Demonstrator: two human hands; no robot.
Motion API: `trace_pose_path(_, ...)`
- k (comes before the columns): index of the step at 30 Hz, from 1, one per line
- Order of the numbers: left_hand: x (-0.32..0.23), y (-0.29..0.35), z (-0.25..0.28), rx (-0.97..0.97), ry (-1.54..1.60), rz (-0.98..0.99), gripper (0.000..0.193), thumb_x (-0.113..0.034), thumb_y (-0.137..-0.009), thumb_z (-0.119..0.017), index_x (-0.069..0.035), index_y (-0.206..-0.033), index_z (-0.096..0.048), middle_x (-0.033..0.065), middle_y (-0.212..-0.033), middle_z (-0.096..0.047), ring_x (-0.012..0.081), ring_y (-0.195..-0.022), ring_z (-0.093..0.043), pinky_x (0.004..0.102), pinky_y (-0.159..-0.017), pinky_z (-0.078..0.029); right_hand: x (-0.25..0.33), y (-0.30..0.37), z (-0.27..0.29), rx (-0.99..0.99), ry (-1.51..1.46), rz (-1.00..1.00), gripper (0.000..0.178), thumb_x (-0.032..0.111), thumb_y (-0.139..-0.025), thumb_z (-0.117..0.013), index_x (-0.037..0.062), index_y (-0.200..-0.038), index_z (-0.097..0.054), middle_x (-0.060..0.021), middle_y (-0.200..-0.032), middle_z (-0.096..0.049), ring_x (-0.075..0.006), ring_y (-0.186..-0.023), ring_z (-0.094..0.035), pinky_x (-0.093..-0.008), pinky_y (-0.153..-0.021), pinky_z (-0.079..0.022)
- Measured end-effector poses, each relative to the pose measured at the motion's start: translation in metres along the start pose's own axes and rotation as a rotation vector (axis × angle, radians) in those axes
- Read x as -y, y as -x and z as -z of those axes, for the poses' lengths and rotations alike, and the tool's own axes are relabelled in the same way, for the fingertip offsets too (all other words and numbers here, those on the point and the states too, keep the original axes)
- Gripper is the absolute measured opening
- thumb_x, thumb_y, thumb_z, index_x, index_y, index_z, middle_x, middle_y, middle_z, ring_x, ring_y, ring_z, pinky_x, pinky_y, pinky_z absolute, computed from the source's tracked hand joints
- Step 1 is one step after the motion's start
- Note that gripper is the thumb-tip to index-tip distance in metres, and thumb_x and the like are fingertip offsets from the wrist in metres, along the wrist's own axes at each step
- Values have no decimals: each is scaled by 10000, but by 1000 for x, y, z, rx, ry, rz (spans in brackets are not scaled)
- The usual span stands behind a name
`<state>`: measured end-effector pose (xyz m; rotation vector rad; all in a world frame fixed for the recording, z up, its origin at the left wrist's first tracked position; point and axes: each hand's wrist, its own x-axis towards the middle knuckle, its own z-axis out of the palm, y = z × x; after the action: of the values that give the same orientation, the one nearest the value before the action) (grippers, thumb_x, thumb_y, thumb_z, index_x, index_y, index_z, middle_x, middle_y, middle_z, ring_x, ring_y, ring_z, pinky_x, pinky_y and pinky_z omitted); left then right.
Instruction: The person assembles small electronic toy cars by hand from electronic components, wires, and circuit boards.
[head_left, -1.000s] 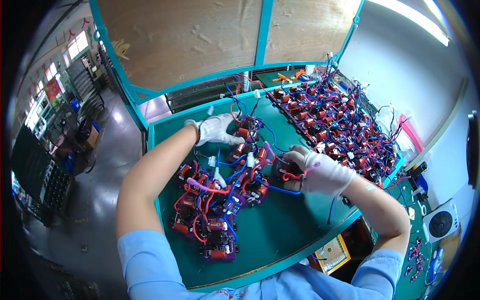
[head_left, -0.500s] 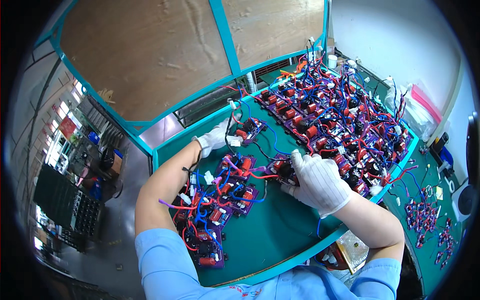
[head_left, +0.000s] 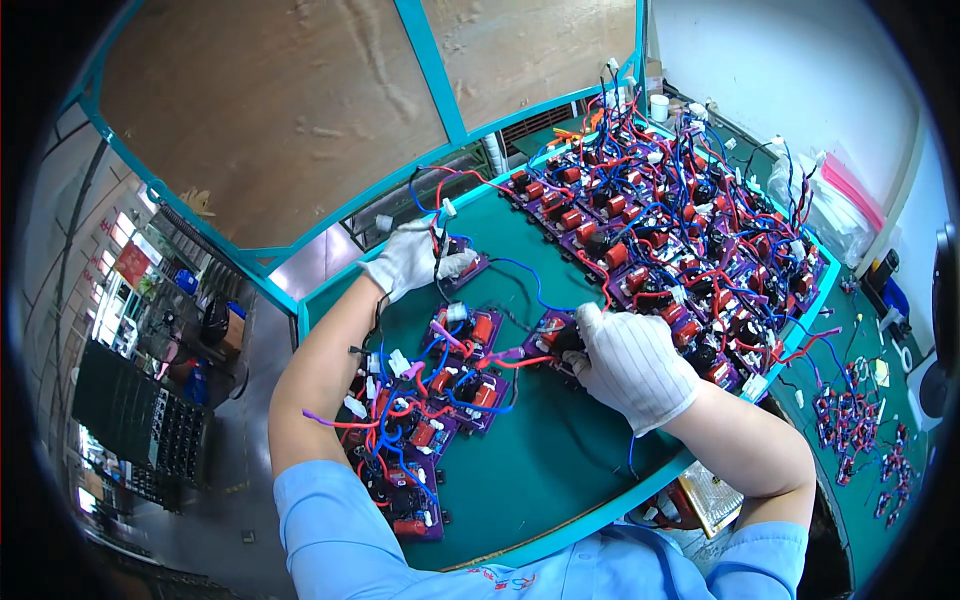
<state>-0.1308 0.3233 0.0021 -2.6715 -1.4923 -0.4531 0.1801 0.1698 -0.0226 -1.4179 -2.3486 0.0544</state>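
My left hand [head_left: 412,262], in a white glove, is closed on a small purple circuit board [head_left: 468,268] above the green mat. Black, red and blue wires trail from this board past the fingers. Right of centre, my right hand [head_left: 640,368], in a striped white glove, grips another purple circuit board [head_left: 553,326] by its right side. Its fingers hide much of that board. A blue wire [head_left: 535,280] runs between the two boards. Nearer my left forearm lies a group of wired boards [head_left: 425,430] with red parts, white connectors and purple-sleeved wires.
Densely packed wired boards [head_left: 660,230] fill the right and far part of the turquoise-edged table [head_left: 520,470]. Framed wooden panels [head_left: 280,120] stand beyond it. At the right, a side bench [head_left: 860,340] carries more boards, plastic bags [head_left: 840,205] and a tape roll [head_left: 900,357].
My left hand has shifted left, taking its circuit board away from the packed rows. My right hand stays almost in place, its fingers still on the other board.
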Motion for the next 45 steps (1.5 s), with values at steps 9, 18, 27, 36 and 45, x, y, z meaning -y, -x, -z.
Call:
trace_pose_path(9,21,3,-23,354,864,214,573,-153,-910,-704,-40,-1411,-451,92,-1164,-631,182,-1122,-573,321,-977,-478,1,-9,29,96,-88,117,634,472,-768,-754,-34,-1076,-529,-215,-892,-625,-360,-861,-656,-455,-698,-535)
trace_pose_path(18,15,-5,-21,342,851,186,723,-279,-840,-790,32,-1392,-442,148,-1215,-626,174,-1094,-603,325,-905,-529,10,-44,2,306,-61,101,775,434,-767,-762,-71,-1274,-465,-248,-1113,-629,-397,-1041,-599,-458,-877,-514)
trace_pose_path(27,-4,-4,-6,161,35,161,855,-584,-828,-681,-17,-1417,-434,207,-1329,-553,324,-1170,-578,363,-1051,-433,-6,-16,-41,-322,-374,333,273,28,-685,-721,72,-899,-558,-133,-922,-551,-349,-878,-538,-438,-757,-453)
trace_pose_path(36,34,-51,-27,147,699,111,696,-379,-861,-748,-42,-1399,-463,121,-1209,-617,183,-1112,-582,337,-989,-464,-5,-11,-35,-292,-371,417,470,-21,-681,-600,80,-1137,-552,-109,-956,-581,-327,-914,-579,-437,-784,-450)
trace_pose_path(45,29,-85,-44,136,296,11,354,-276,-936,-607,-125,-1257,-611,109,-1196,-660,256,-1134,-612,363,-1015,-450,-4,-11,-30,-213,-365,348,460,35,-720,-618,75,-1174,-554,-120,-1037,-578,-329,-970,-576,-437,-795,-464)
